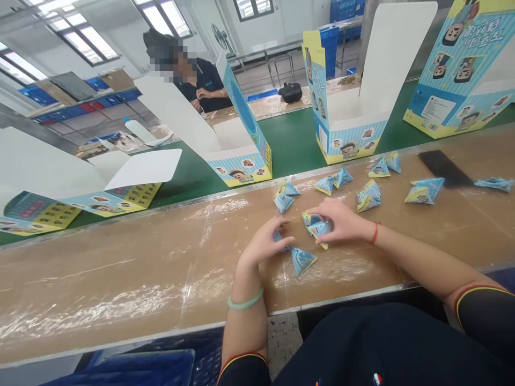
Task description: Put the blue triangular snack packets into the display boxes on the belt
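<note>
My left hand (265,242) is curled round a small blue pyramid-shaped packet, mostly hidden under the fingers. Just beside its thumb another blue packet (302,261) lies on the brown tabletop. My right hand (341,220) has thumb and fingers round a blue and yellow packet (319,229), low over the table. Beyond the hands lie more of these packets: a pair (285,197) ahead of my left hand, another pair (333,181) behind my right hand, and a single one (369,195) to its right.
Tall open display boxes (241,169), (350,142) stand along a green conveyor belt (287,142) behind the table. More packets (425,191) and a dark flat object (444,167) lie at right. A co-worker (201,80) sits across. A blue crate (161,367) is below the near edge.
</note>
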Available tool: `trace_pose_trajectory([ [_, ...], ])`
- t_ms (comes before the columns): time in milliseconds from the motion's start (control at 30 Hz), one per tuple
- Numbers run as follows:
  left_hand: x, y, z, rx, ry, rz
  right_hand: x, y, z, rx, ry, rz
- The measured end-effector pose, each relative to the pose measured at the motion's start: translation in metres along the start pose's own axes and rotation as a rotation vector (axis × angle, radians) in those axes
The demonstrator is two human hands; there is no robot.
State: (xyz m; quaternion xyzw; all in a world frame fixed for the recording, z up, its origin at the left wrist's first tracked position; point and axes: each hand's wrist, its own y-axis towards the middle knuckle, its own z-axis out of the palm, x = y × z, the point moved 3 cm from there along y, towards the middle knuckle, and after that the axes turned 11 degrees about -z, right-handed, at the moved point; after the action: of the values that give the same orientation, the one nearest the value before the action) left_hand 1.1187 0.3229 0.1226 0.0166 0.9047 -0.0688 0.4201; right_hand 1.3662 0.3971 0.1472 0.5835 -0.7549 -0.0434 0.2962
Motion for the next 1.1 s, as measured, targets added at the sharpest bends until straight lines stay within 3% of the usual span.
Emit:
trace_pose_trajectory([
  [100,-0.013,0.003,0.001,-0.006,-0.118,0.03,-0.022,0.0,-0.001,0.061,-0.03,-0.036],
  [200,-0.036,0.014,-0.005,-0.172,-0.152,0.071,-0.038,-0.012,-0.001,0.128,-0.022,-0.056],
  [267,-0.062,0.031,-0.008,-0.28,-0.152,0.122,-0.042,-0.024,-0.003,0.164,0.007,-0.069],
  [367,-0.12,0.078,-0.004,-0.325,-0.094,0.246,-0.039,-0.045,-0.017,0.1,0.002,-0.071],
  [500,-0.213,0.167,0.017,-0.3,0.139,0.318,-0.027,-0.079,-0.063,-0.201,0.0,-0.041],
  [600,-0.278,0.228,0.043,-0.286,0.332,0.279,-0.016,-0.111,-0.108,-0.394,0.025,-0.037],
  [700,-0.327,0.265,0.072,-0.268,0.503,0.154,-0.003,-0.142,-0.156,-0.459,0.017,-0.094],
  [767,-0.349,0.272,0.089,-0.275,0.576,0.082,0.006,-0.164,-0.19,-0.537,-0.063,-0.144],
  [867,-0.366,0.261,0.111,-0.315,0.611,0.077,0.015,-0.193,-0.24,-0.755,-0.297,-0.196],
  [1000,-0.366,0.227,0.139,-0.315,0.646,0.152,0.008,-0.214,-0.286,-1.146,-0.557,-0.278],
  [1100,-0.36,0.204,0.159,-0.268,0.684,0.185,-0.008,-0.203,-0.307,-1.339,-0.619,-0.372],
])
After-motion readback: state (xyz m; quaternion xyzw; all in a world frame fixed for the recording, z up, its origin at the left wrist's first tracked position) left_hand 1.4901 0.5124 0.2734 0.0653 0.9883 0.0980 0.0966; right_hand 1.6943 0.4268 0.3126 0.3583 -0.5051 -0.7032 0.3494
